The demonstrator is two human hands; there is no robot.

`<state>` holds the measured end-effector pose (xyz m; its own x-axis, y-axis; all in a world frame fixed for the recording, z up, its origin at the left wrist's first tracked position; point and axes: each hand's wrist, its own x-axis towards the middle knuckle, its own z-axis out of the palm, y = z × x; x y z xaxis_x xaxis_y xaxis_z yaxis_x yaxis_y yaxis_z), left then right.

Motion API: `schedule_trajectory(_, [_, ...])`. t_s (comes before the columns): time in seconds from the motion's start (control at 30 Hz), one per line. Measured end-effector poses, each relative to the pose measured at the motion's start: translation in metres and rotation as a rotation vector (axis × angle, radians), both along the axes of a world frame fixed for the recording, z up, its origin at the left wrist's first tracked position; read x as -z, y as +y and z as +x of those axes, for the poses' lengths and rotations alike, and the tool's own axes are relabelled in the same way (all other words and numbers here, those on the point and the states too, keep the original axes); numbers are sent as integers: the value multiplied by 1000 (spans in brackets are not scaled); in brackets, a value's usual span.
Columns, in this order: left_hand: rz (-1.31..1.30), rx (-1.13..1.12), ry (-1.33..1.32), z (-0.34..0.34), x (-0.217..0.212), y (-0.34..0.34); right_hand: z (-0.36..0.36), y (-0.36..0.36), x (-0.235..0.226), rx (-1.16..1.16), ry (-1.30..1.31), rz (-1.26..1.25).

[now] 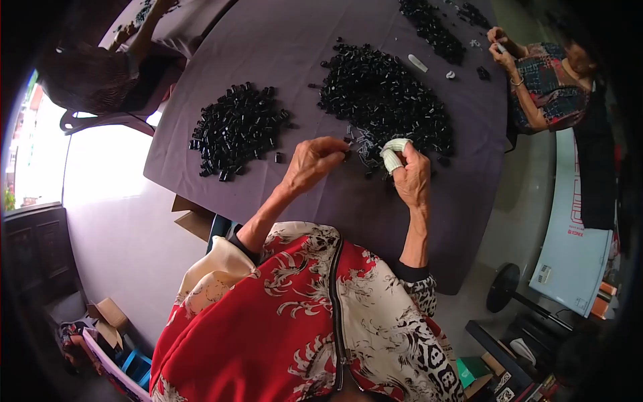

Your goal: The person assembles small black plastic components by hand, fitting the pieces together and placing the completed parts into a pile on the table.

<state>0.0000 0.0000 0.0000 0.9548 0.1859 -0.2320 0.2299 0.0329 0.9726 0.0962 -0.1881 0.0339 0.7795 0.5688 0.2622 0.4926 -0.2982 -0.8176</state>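
My left hand is closed in a pinch over the table. Small dark bits show at its fingertips, but whether they are held or lie behind is unclear. To its right, my right hand curls its thumb and forefinger together, both wrapped in white finger covers. Anything between those fingertips is too small to make out. Just beyond both hands spreads a large pile of small black plastic pieces. Thin greyish slivers lie at its near edge, between my hands. A second pile of shiny black pieces sits left of my left hand.
A grey-purple cloth covers the table. Farther off are another black pile and a white strip. One person works at the right edge, another sits at the far left. A cardboard box stands below the table's near-left edge.
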Motion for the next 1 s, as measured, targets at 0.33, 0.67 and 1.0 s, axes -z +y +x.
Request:
schedule_trajectory(0.33, [18, 108, -56, 14, -50, -36, -4, -7, -26, -114, -244, -166])
schedule_trajectory(0.67, [-425, 76, -40, 28, -49, -42, -1, -11, -38, -69, -156, -42])
schedule_trajectory(1.0, [665, 120, -493, 21, -29, -58, 3, -22, -19, 112, 264, 304])
